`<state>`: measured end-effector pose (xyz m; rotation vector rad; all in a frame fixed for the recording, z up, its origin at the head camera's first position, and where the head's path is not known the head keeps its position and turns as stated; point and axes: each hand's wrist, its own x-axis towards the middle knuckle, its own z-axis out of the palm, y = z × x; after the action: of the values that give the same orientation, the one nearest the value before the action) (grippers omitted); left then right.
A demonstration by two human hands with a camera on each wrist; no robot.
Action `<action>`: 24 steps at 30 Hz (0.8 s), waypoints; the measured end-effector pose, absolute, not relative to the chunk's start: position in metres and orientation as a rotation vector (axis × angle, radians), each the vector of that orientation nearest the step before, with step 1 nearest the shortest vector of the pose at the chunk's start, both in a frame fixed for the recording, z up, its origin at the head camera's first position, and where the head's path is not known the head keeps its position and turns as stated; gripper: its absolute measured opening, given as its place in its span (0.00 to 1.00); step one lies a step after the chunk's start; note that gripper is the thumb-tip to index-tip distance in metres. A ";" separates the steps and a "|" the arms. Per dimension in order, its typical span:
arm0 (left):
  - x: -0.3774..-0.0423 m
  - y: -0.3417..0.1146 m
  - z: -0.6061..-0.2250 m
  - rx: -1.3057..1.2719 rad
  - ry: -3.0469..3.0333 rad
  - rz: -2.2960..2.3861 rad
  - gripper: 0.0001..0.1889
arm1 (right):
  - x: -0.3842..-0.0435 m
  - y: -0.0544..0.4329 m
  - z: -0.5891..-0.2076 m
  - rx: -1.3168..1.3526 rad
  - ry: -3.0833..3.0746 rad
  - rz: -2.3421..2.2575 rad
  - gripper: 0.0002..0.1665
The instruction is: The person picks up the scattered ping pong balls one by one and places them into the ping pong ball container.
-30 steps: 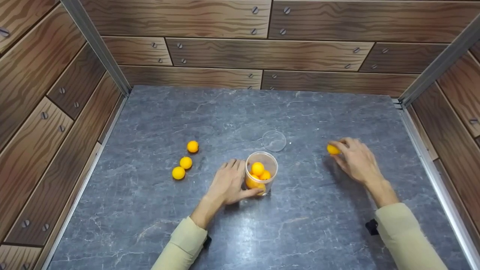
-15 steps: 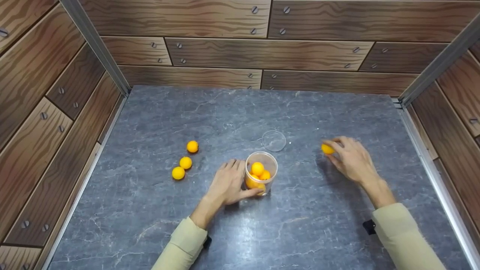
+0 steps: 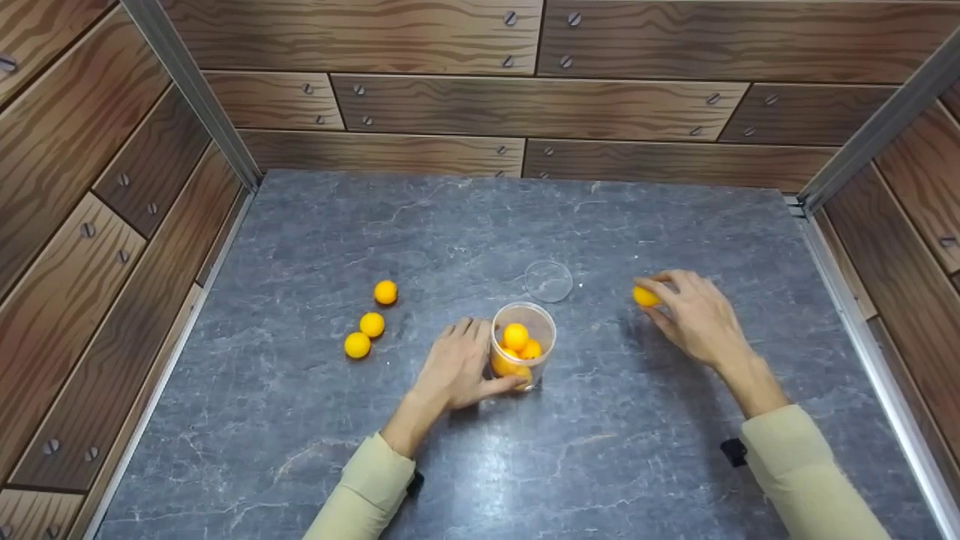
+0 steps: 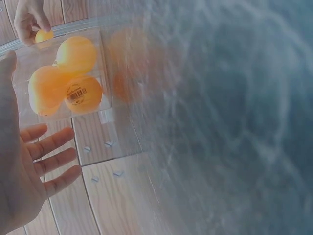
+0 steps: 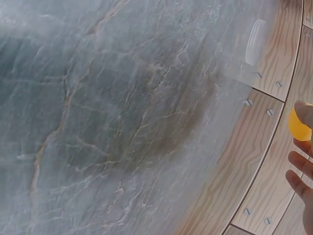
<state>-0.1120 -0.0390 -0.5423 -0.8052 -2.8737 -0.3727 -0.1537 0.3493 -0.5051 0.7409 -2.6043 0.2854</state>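
Note:
In the head view my left hand (image 3: 457, 367) holds a clear plastic jar (image 3: 541, 330) from its left side, thumb across the front. Several orange ping-pong balls (image 3: 516, 336) lie inside the upright, uncovered jar. The left wrist view shows printing on one ball (image 4: 83, 94) through the jar wall, with the fingers (image 4: 56, 142) of that hand spread beside it. To the right, my right hand (image 3: 697, 319) pinches another orange ping-pong ball (image 3: 643, 296) between thumb and fingers. That ball (image 5: 299, 125) shows at the right edge of the right wrist view.
A clear round lid (image 3: 548, 282) lies flat just behind the jar. Three loose ping-pong balls (image 3: 371, 325) rest left of the left hand. The grey marbled table (image 3: 420, 217) is bounded by wood-patterned walls (image 3: 525, 105) at the back and both sides.
My right hand has moved slowly left toward the jar with its ping-pong ball. The left hand, jar, lid and loose balls have stayed in place.

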 end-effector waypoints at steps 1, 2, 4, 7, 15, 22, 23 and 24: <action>-0.112 -0.039 -0.542 -0.804 -2.875 -0.375 0.53 | -0.153 0.349 -0.505 0.744 -2.603 0.287 0.29; -0.112 -0.039 -0.542 -0.803 -2.876 -0.376 0.52 | -0.153 0.348 -0.504 0.747 -2.600 0.287 0.29; -0.112 -0.039 -0.543 -0.803 -2.875 -0.380 0.52 | -0.153 0.346 -0.503 0.751 -2.598 0.288 0.29; -0.112 -0.039 -0.543 -0.803 -2.872 -0.387 0.52 | -0.152 0.343 -0.502 0.757 -2.594 0.289 0.29; -0.112 -0.039 -0.543 -0.804 -2.871 -0.389 0.52 | -0.149 0.333 -0.493 0.784 -2.580 0.272 0.28; -0.112 -0.039 -0.543 -0.802 -2.860 -0.369 0.51 | -0.146 0.322 -0.484 0.840 -2.513 0.254 0.27; -0.113 -0.039 -0.543 -0.800 -2.862 -0.369 0.51 | -0.145 0.321 -0.483 0.843 -2.508 0.252 0.27; -0.113 -0.039 -0.543 -0.800 -2.864 -0.369 0.52 | -0.145 0.319 -0.482 0.845 -2.507 0.249 0.27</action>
<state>-0.1125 -0.0392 -0.5426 -0.7995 -2.8636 -0.3687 -0.1448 0.3193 -0.4818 0.8453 -2.5074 0.2494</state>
